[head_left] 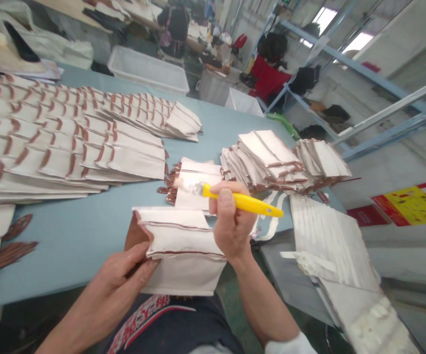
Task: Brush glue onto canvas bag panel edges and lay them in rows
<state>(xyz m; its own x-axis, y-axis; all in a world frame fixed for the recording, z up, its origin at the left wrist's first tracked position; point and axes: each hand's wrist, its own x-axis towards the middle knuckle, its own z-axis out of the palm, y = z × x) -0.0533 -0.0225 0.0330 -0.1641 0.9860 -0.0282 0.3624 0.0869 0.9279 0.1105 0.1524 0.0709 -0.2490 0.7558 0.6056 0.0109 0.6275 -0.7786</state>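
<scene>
My left hand (126,273) pinches the left edge of a folded cream panel (187,241), thumb on top. The panel has dark seam lines across it and a brown inner side showing at its open left end. It overhangs the table's near edge. Raised above its right end, my right hand (233,221) grips a brush (259,204) by its yellow handle. The bristles point left, apart from the panel and above a small stack of cream pieces (198,179). Brown loops (168,184) stick out from that stack's left side.
Overlapping rows of cream pieces (135,150) with brown strips cover the blue table's (98,231) left side. More piles (268,152) stand at the right. White strips (275,216) hang near white sheets (327,236). Behind are a plastic bin (148,69) and a seated person (174,29).
</scene>
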